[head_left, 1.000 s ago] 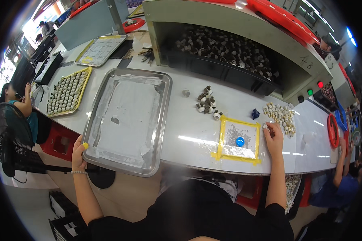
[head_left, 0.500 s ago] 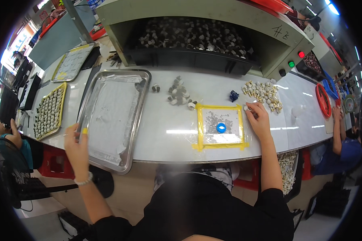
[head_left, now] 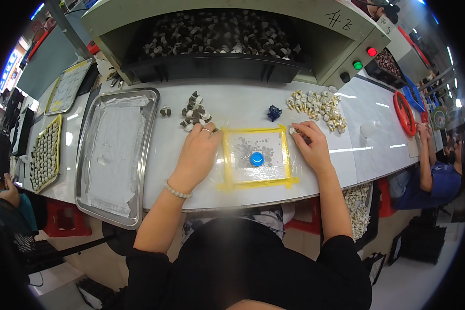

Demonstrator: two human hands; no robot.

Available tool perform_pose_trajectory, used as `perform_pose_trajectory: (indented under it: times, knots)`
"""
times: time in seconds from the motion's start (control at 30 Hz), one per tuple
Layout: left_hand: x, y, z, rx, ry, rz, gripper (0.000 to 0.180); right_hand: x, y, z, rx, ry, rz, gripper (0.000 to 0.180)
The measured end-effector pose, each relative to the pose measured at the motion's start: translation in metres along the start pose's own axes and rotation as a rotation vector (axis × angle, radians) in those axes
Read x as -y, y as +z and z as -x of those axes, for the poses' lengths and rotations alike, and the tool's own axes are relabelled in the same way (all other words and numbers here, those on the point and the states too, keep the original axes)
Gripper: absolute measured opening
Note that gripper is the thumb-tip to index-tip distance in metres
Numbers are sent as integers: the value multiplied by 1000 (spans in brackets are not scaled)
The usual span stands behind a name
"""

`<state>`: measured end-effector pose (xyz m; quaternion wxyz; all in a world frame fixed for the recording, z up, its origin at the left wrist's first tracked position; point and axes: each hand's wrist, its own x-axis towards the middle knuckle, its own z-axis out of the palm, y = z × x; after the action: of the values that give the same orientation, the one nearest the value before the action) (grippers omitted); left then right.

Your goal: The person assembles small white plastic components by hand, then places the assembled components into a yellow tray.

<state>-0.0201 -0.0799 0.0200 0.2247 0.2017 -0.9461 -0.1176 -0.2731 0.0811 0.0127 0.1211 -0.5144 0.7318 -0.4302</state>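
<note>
My left hand point(head_left: 197, 155) reaches down to the table, its fingers curled at the near edge of a small pile of dark-and-white caps point(head_left: 195, 109). What sits under its fingertips is mostly hidden. To the right, my right hand point(head_left: 312, 145) pinches a small white piece point(head_left: 293, 130) between thumb and finger. Between the hands lies a white pad point(head_left: 276, 142) framed in yellow tape, marked with grey spots. A round blue container point(head_left: 257, 159) with a pale blue middle stands on it. Beyond my right hand is a heap of white-and-gold pieces point(head_left: 323, 109).
A steel tray point(head_left: 155, 103) lined with white sheet lies at left. Two dark-and-white caps point(head_left: 165, 111) sit beside it. A dark blue lump point(head_left: 274, 112) rests behind the pad. At the back, a machine housing point(head_left: 325, 57) holds a black bin point(head_left: 212, 67) of caps. Co-workers sit at both sides.
My left hand has moved right, from beside the steel tray to the dark-and-white caps. The right hand keeps its pinch beside the pad. The whole view has shifted a little.
</note>
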Motion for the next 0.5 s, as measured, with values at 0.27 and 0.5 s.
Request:
perform_pose_trajectory:
  times: [0.27, 0.5]
  knots:
    - [-24, -26, 38, 93, -349, 368, 28, 4, -1, 2, -9, 30, -6, 23]
    - [-36, -14, 60, -76, -527, 1330, 23, 49, 23, 10, 200, -209, -74, 21]
